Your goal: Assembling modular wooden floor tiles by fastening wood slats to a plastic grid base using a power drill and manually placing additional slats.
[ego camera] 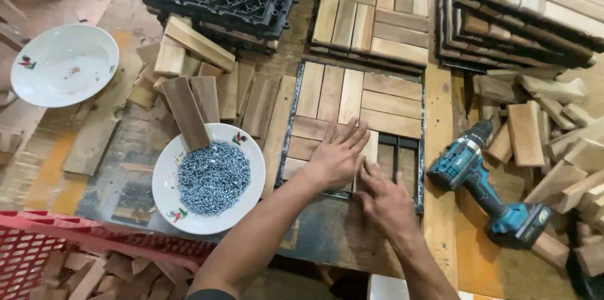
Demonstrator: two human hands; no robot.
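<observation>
— Both forearms come in low; what are the hands on?
— Left hand (336,156), grip flat and spread, presses a wooden slat (367,156) in the black tile frame (420,149). Right hand (385,198), fingers loosely open, touches the slat's lower end.
— Tile?
— Pale slats in blocks, one corner bare.
— Around?
— Worn counter (440,224); bowl of screws (211,177), teal drill (484,180), offcuts.

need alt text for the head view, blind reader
Two bare hands, left and right, press wooden slats into a black frame on a workbench. A bowl of screws sits to the left, a teal drill to the right, with loose slats and stacked tiles around.
</observation>
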